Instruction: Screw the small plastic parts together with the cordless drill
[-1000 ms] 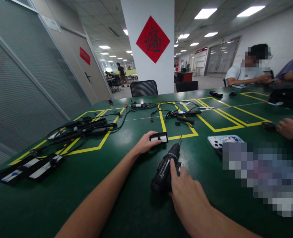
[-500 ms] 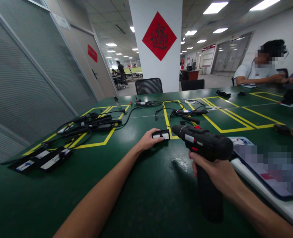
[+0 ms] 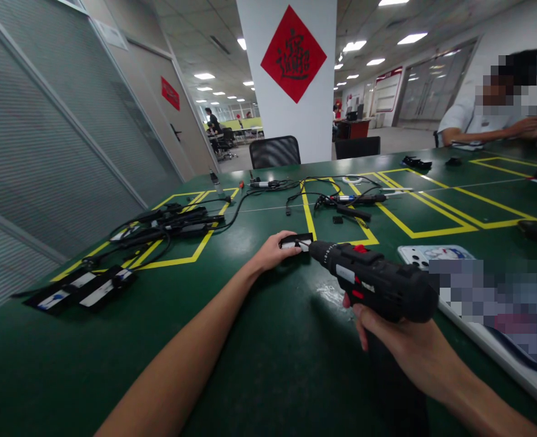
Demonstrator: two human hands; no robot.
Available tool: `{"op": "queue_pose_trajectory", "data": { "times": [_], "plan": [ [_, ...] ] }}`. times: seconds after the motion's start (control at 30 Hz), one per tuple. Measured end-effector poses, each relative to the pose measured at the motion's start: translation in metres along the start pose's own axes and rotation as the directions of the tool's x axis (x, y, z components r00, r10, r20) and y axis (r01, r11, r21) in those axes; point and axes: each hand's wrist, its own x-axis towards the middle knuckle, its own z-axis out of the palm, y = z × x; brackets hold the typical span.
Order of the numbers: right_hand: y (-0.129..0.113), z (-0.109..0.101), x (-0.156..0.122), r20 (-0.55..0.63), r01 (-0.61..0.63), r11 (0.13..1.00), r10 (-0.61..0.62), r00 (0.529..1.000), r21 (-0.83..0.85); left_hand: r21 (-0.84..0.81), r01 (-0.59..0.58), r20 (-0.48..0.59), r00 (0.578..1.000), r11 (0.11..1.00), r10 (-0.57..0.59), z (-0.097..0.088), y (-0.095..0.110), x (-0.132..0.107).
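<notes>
Green table (image 3: 68, 364), office behind. Head cam: left hand (image 3: 272, 250) pinching the small black piece (image 3: 302, 237) mid-frame, right hand (image 3: 393, 337) wrapped round the drill (image 3: 377, 282), right of centre. Half a second ago the bit pointed above the piece, now it's lower, right at it. Red poster (image 3: 294, 54) up top has black Chinese characters, drill lettering's too blurry

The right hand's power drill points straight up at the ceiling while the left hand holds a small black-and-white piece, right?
Not upward: the head view shows the power drill in the right hand pointing at the small black-and-white piece, which the left hand does hold.
</notes>
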Motion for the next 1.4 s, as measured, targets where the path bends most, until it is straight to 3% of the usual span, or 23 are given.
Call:
{"op": "queue_pose_trajectory", "data": {
  "times": [0.7,1.13,1.3,1.4],
  "plan": [
    [-0.002,-0.002,0.001,0.052,-0.034,0.998,0.036,0.998,-0.050,-0.004,-0.002,0.017,1.000,1.000,0.002,-0.002,0.004,0.000],
    [-0.007,0.004,0.001,-0.010,-0.059,0.994,0.058,0.998,-0.093,-0.012,-0.008,0.042,0.999,1.000,0.009,-0.003,0.003,0.002],
    [-0.008,0.015,-0.001,-0.108,0.006,0.983,-0.026,0.994,-0.181,-0.017,0.000,0.058,0.998,1.000,0.001,-0.003,0.001,0.004],
    [-0.006,0.017,0.000,-0.097,0.050,0.976,-0.072,0.993,-0.212,-0.013,-0.006,0.058,0.998,1.000,0.007,-0.004,0.000,0.005]
  ]
}}
